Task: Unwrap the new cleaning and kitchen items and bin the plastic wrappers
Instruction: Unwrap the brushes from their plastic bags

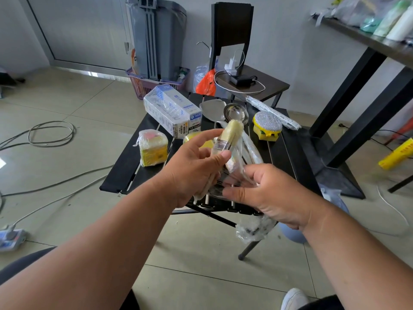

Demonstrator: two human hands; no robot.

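My left hand [196,168] grips a pale yellow brush [229,136] by its clear handle, above the front of the black slatted table [125,171]. My right hand [268,193] pinches the clear plastic wrapper [240,162] that still hangs around the brush's lower part. A crumpled piece of clear plastic [254,229] hangs below my right hand. On the table lie a wrapped yellow sponge pack [153,147], a wrapped white box [169,110], a metal spatula [212,109], a metal ladle [235,113], a yellow scrubber with a silver pad [267,126] and a long wrapped item [272,113].
A grey bin [161,39] stands at the back in a purple basket [145,85]. A dark chair [252,81] with a charger and an orange bag [206,82] sits behind the table. Cables [51,133] cross the floor at left. A black-legged shelf table [368,86] stands at right.
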